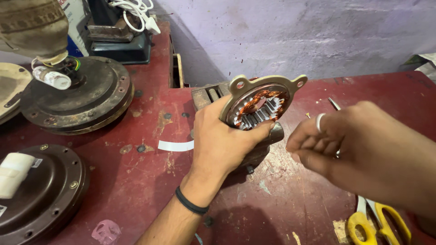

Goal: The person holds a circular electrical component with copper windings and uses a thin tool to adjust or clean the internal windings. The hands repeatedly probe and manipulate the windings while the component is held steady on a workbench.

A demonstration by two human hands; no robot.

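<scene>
Gripping a motor stator (pixel 260 105), the left hand (pixel 222 140) wraps it; right hand (pixel 349 145), fingers curled loosely, hovers just beside, above yellow scissors (pixel 377 222).

one head-worn view – looking down, close over the red workbench (pixel 290 199).

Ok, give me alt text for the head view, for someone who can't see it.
The left hand grips a round motor stator with copper windings above a worn red workbench. The right hand, wearing a ring, hovers beside it, fingers pinched. Dark fan motor housings sit at left, yellow-handled scissors at lower right.
</scene>
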